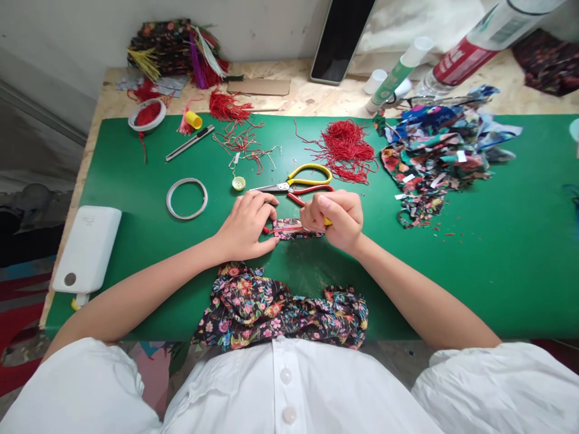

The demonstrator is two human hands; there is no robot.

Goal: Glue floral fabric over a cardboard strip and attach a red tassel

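Right hand has its grip round a yellow handle above the right end of the floral strip; left hand, grip spread, touches the other end. The strip lies on the green mat; scissors sit just beyond.

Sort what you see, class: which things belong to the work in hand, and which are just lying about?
Likely part of the work:
Floral strip, touched by the left hand
Red cord along the strip
Yellow piece in the right hand
Scissors, close by

Probably just lying about:
Phone
White device
Red-labelled bottle
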